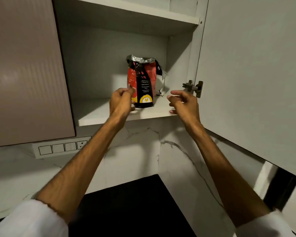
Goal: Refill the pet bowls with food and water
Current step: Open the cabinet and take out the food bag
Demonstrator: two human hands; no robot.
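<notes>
Both arms reach up to frame centre, left hand (pixel 121 101) touching the opened pet food bag (pixel 142 81) on the cabinet shelf (pixel 99 115), grip unclear, right hand (pixel 183 103) loosely curled, holding nothing; task barely begun, no bowls visible, food & water both left.

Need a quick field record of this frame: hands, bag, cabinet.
setting: open wall cabinet, door swung right
target: red and black pet food bag, upright on lower shelf, foil top open
left hand: fingers curled at bag's lower left edge; contact unclear
right hand: fingers loosely spread, right of bag, apart from it
below: marble backsplash, switch panel
bowls: not visible
</notes>
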